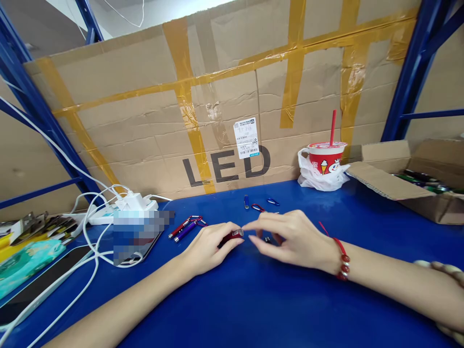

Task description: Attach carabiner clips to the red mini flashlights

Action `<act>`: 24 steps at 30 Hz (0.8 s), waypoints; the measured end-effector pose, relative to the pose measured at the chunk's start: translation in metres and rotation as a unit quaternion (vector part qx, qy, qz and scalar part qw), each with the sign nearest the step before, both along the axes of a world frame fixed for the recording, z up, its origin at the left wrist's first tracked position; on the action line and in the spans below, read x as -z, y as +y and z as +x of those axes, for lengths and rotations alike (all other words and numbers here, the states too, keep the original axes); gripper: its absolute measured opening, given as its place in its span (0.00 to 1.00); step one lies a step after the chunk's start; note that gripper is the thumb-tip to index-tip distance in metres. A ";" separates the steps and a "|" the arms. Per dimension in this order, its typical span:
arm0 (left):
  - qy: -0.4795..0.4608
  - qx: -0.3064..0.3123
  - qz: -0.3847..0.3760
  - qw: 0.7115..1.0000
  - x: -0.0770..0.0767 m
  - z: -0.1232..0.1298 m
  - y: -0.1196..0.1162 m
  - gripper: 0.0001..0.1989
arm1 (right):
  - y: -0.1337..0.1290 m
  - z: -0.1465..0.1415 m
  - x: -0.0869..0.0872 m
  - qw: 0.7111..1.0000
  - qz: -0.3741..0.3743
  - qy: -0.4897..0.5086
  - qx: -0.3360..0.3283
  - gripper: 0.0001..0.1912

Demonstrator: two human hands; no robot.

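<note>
While closed, left grip around red flashlight.

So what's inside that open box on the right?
The box holds dark and green pen-like sticks lying near the top. Its flaps and walls hide whatever lies deeper.

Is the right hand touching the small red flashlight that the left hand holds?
Touching. In the head view, the right hand index fingertip meets the silver tip of the red flashlight held by the left hand.
</note>
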State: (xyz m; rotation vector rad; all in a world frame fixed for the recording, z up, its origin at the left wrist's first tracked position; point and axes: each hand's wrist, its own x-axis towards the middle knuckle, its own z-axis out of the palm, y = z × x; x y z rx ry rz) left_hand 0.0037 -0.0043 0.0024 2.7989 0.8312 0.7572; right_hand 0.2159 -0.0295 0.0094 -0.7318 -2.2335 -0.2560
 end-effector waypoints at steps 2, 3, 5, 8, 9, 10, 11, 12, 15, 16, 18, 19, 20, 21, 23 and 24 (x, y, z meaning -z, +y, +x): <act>0.003 -0.011 -0.011 1.000 -0.001 0.000 -0.001 0.08 | 0.006 0.005 -0.004 0.998 0.003 0.032 0.047 0.11; 0.005 -0.016 -0.015 1.000 -0.001 0.000 -0.001 0.08 | 0.009 0.008 -0.006 0.996 -0.005 0.032 0.083 0.11; 0.012 -0.017 -0.018 1.000 -0.001 0.000 -0.002 0.08 | 0.017 0.013 -0.009 0.986 -0.042 -0.004 0.164 0.11; 0.014 -0.013 -0.014 1.000 -0.001 0.000 -0.002 0.07 | 0.026 0.020 -0.012 0.950 -0.129 -0.099 0.267 0.10; 0.015 -0.011 -0.012 1.000 -0.001 0.000 -0.002 0.07 | 0.028 0.022 -0.012 0.937 -0.151 -0.122 0.290 0.10; 0.016 -0.009 -0.011 1.000 -0.001 0.000 -0.002 0.07 | 0.029 0.024 -0.012 0.926 -0.168 -0.139 0.310 0.11; 0.017 -0.008 -0.009 1.000 -0.001 0.000 -0.002 0.08 | 0.030 0.025 -0.012 0.916 -0.181 -0.149 0.326 0.13; 0.018 -0.007 -0.007 1.000 -0.001 -0.001 -0.002 0.08 | 0.030 0.026 -0.013 0.908 -0.191 -0.154 0.339 0.16; 0.018 -0.006 -0.004 1.000 -0.001 -0.001 -0.002 0.09 | 0.027 0.030 -0.017 0.900 -0.224 -0.154 0.341 0.22; 0.018 -0.007 -0.006 1.000 -0.001 -0.001 -0.002 0.09 | 0.025 0.031 -0.019 0.900 -0.242 -0.156 0.328 0.22; 0.017 -0.009 -0.011 1.000 -0.001 -0.001 -0.003 0.08 | 0.022 0.034 -0.024 0.897 -0.289 -0.161 0.294 0.19; 0.016 -0.009 -0.013 1.000 -0.001 -0.001 -0.003 0.08 | 0.021 0.036 -0.026 0.893 -0.317 -0.162 0.274 0.17; 0.015 -0.009 -0.014 1.000 -0.001 -0.001 -0.003 0.08 | 0.020 0.037 -0.027 0.891 -0.343 -0.157 0.254 0.13; 0.014 -0.008 -0.015 1.000 -0.001 -0.001 -0.003 0.07 | 0.019 0.038 -0.028 0.889 -0.364 -0.148 0.234 0.10; 0.012 -0.008 -0.016 1.000 -0.001 -0.001 -0.002 0.07 | 0.020 0.039 -0.026 0.890 -0.390 -0.128 0.198 0.05; 0.012 -0.007 -0.017 1.000 0.000 -0.001 -0.002 0.07 | 0.020 0.038 -0.025 0.891 -0.396 -0.120 0.188 0.04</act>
